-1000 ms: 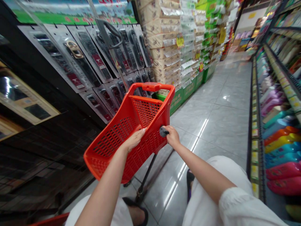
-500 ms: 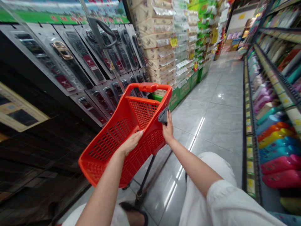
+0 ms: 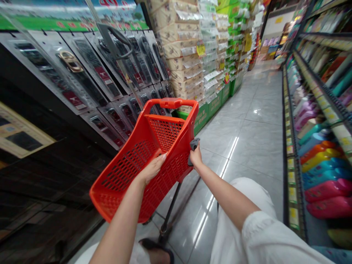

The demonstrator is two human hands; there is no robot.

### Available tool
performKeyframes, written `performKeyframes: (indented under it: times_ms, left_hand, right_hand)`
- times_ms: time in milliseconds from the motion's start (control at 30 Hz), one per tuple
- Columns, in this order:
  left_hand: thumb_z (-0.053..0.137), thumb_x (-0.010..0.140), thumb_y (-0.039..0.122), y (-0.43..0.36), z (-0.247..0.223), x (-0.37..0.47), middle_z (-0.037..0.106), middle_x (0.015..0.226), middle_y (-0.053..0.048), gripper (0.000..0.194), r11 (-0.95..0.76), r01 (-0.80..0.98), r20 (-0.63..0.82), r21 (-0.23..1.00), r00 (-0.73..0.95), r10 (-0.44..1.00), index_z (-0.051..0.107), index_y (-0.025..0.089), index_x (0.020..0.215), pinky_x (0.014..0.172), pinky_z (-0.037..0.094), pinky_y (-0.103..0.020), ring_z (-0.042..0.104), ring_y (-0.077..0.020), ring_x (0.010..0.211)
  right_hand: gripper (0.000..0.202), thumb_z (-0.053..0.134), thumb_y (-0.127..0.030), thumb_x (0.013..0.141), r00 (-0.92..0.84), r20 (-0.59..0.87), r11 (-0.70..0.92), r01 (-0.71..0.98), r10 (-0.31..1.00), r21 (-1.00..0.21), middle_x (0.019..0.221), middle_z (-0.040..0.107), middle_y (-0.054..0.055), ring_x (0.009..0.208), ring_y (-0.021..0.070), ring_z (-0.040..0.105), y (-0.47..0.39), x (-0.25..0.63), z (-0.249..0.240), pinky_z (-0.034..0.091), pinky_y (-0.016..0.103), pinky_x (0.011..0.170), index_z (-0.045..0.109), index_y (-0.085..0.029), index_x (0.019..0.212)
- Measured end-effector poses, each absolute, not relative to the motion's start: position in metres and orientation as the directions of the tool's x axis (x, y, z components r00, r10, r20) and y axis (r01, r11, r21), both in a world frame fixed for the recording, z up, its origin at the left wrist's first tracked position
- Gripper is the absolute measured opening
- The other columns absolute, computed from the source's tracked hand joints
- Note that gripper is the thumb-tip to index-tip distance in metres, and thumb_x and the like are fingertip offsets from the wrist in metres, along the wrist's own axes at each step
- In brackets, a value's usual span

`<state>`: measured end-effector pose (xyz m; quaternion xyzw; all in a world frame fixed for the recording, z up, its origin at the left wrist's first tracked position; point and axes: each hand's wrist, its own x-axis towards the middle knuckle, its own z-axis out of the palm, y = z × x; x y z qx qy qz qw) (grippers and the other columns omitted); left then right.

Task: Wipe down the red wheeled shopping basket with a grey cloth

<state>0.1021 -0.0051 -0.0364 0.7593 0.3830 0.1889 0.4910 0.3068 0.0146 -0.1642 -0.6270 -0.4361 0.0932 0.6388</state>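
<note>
A red plastic shopping cart with a slotted basket stands tilted across the view in front of me. My left hand is closed over the cart's near side rim, thumb on top and the other fingers hidden inside the basket. At the cart's handle-end side, my right hand grips a grey cloth, which bunches above the fingers and hangs below them against the red plastic. The cart's handle is at the far end, untouched.
Packaged belts hang on a rack at the left. Stacked tissue packs stand beyond the cart. A shelf of colourful bottles runs along the right. Grey tiled floor lies between. A dark cart leg reaches down near my foot.
My right hand has slid a little down the cart's side, and the cloth, flat under the fingers before, is now bunched in the hand. My left hand stays on the rim.
</note>
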Motion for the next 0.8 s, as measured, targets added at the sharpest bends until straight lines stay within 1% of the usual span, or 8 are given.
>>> performKeyframes:
  times_ms: [100, 233, 300, 433, 567, 633, 733, 800]
  left_hand:
    - [0.045, 0.086, 0.07, -0.007, -0.034, 0.103, 0.054, 0.144, -0.003, 0.071, -0.213, 0.367, -0.087, 0.906, 0.652, 0.753, 0.059, 0.019, 0.134, 0.12, 0.026, -0.041, 0.045, -0.028, 0.137]
    - [0.047, 0.085, 0.07, -0.007, -0.033, 0.105, 0.05, 0.146, -0.006, 0.074, -0.238, 0.346, -0.054, 0.908, 0.658, 0.751, 0.058, 0.018, 0.135, 0.121, 0.021, -0.044, 0.041, -0.0284, 0.14]
    - [0.047, 0.085, 0.07, -0.006, -0.034, 0.106, 0.051, 0.145, -0.007, 0.074, -0.234, 0.347, -0.057, 0.908, 0.657, 0.752, 0.059, 0.017, 0.134, 0.121, 0.022, -0.046, 0.044, -0.0292, 0.137]
    - [0.045, 0.086, 0.07, -0.002, -0.037, 0.112, 0.05, 0.146, -0.007, 0.074, -0.27, 0.353, -0.031, 0.896, 0.656, 0.754, 0.058, 0.016, 0.135, 0.121, 0.021, -0.044, 0.043, -0.028, 0.138]
    - [0.041, 0.088, 0.069, 0.0, -0.039, 0.12, 0.044, 0.15, -0.006, 0.075, -0.316, 0.36, 0.004, 0.878, 0.654, 0.756, 0.053, 0.017, 0.139, 0.122, 0.02, -0.04, 0.037, -0.0249, 0.142]
    - [0.04, 0.088, 0.07, 0.001, -0.039, 0.125, 0.044, 0.15, -0.006, 0.075, -0.319, 0.361, 0.008, 0.876, 0.652, 0.758, 0.052, 0.017, 0.141, 0.122, 0.021, -0.04, 0.036, -0.0248, 0.143]
    - [0.04, 0.088, 0.069, 0.001, -0.038, 0.131, 0.045, 0.15, -0.007, 0.076, -0.317, 0.347, 0.016, 0.882, 0.651, 0.759, 0.052, 0.016, 0.141, 0.122, 0.019, -0.039, 0.036, -0.025, 0.143]
    - [0.041, 0.089, 0.068, 0.002, -0.038, 0.135, 0.046, 0.15, -0.007, 0.075, -0.323, 0.327, 0.03, 0.888, 0.661, 0.75, 0.052, 0.015, 0.141, 0.122, 0.019, -0.039, 0.037, -0.0251, 0.142]
  right_hand:
    - [0.076, 0.047, -0.018, 0.086, 0.658, 0.31, 0.162, 0.277, 0.686, -0.947, 0.142, 0.052, 0.015, 0.129, 0.0215, 0.052, 0.02, 0.311, -0.162, 0.044, 0.041, 0.107, 0.015, -0.013, 0.155]
    - [0.072, 0.045, -0.024, 0.088, 0.512, 0.507, 0.447, 0.246, 0.694, -0.86, 0.156, 0.037, 0.003, 0.144, 0.0151, 0.033, 0.031, 0.336, -0.131, 0.025, 0.041, 0.12, 0.017, -0.025, 0.155]
    - [0.074, 0.047, -0.022, 0.086, 0.482, 0.546, 0.499, 0.236, 0.685, -0.834, 0.159, 0.03, -0.001, 0.148, 0.014, 0.024, 0.03, 0.342, -0.132, 0.017, 0.039, 0.123, 0.021, -0.028, 0.154]
    - [0.082, 0.049, -0.018, 0.079, 0.577, 0.384, 0.362, 0.16, 0.72, -0.919, 0.161, 0.024, 0.003, 0.15, 0.0168, 0.018, 0.02, 0.323, -0.177, 0.012, 0.042, 0.124, 0.019, -0.022, 0.155]
    - [0.089, 0.047, -0.012, 0.071, 0.649, 0.166, 0.205, 0.017, 0.743, -0.979, 0.153, 0.041, 0.007, 0.143, 0.0215, 0.035, 0.02, 0.306, -0.21, 0.022, 0.046, 0.122, 0.019, -0.017, 0.155]
    - [0.089, 0.045, -0.011, 0.071, 0.645, 0.203, 0.233, 0.04, 0.737, -0.972, 0.154, 0.039, 0.005, 0.144, 0.0201, 0.032, 0.026, 0.307, -0.208, 0.021, 0.045, 0.122, 0.018, -0.02, 0.155]
    - [0.086, 0.041, -0.009, 0.073, 0.582, 0.364, 0.33, 0.169, 0.727, -0.929, 0.162, 0.023, -0.001, 0.151, 0.0154, 0.015, 0.034, 0.314, -0.203, 0.014, 0.043, 0.125, 0.018, -0.024, 0.155]
    - [0.088, 0.038, -0.007, 0.073, 0.555, 0.408, 0.338, 0.229, 0.725, -0.913, 0.164, 0.015, -0.003, 0.152, 0.0136, 0.008, 0.035, 0.314, -0.209, 0.009, 0.042, 0.125, 0.014, -0.024, 0.156]
